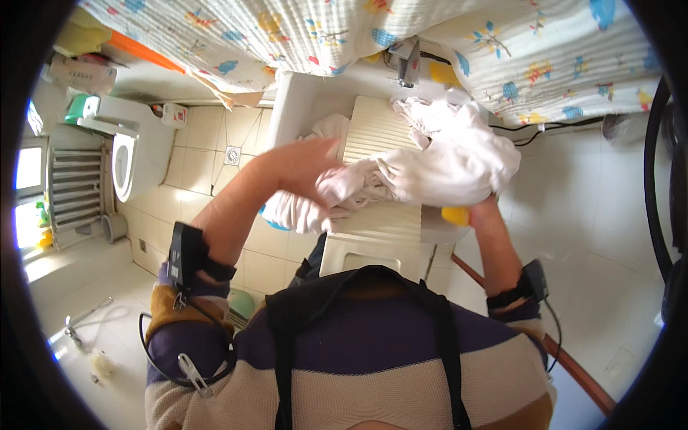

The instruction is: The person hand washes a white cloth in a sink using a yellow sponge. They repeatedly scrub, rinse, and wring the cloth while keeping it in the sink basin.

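Note:
A bunched white cloth (pixel 459 161) lies across a ridged cream washboard (pixel 369 129) that leans in a white basin (pixel 290 107). My left hand (pixel 312 168), blurred by motion, is at the cloth's twisted left part, its thumb and fingers spread apart. My right hand (pixel 484 203) is at the lower right edge of the cloth, gripping it; folds hide most of its fingers. A yellow piece (pixel 456 216) shows beside that hand, its kind unclear. More white fabric (pixel 297 211) hangs over the basin's left side.
A metal tap (pixel 408 64) stands at the basin's far side, under a printed curtain (pixel 322 32). Left are a toilet (pixel 123 165), a floor drain (pixel 233 155) and a grey bin (pixel 113 227). A black hose (pixel 652 186) curves at the far right; black cables run along the wall.

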Action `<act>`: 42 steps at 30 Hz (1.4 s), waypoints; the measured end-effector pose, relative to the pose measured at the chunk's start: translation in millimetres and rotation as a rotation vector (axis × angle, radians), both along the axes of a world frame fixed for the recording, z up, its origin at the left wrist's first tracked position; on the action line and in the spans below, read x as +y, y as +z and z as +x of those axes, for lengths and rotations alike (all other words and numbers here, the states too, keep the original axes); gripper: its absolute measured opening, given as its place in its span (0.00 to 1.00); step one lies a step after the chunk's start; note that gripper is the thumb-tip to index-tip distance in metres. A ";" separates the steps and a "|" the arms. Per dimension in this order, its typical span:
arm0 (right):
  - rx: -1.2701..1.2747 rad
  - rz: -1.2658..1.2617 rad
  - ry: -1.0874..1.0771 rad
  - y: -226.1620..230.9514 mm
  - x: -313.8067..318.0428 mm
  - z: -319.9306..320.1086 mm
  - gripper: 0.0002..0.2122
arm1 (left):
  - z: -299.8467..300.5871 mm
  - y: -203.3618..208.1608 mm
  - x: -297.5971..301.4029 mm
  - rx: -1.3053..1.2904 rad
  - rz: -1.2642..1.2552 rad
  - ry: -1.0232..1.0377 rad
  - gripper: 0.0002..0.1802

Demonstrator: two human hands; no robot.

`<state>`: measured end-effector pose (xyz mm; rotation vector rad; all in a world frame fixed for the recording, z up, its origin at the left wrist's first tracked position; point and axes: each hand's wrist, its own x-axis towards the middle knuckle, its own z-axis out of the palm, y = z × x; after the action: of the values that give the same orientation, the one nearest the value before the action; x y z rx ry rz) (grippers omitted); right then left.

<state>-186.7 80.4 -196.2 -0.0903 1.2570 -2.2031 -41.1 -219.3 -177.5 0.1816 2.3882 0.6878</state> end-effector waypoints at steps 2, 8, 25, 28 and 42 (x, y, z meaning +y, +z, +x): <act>-0.007 0.039 -0.006 3.4 4.8 13.6 0.25 | -25.9 -11.2 7.9 0.190 0.133 0.226 0.38; 0.093 0.204 -0.089 32.8 17.1 -13.4 0.24 | -31.7 -24.0 49.2 -0.438 0.450 0.438 0.53; 1.394 0.614 0.831 -27.6 -91.1 68.8 0.19 | 78.7 -0.6 75.9 0.085 0.120 0.041 0.27; 1.943 0.762 0.448 -112.9 -107.7 18.6 0.19 | 91.1 -4.8 72.2 0.203 0.161 0.054 0.28; 1.345 0.810 0.936 -82.1 -105.6 54.5 0.19 | 124.8 -41.0 63.2 0.344 0.352 0.415 0.31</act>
<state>-132.2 -25.3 -278.3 -1.6061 2.0081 -0.5428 83.7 -156.1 -218.5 -0.0613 2.6393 1.3684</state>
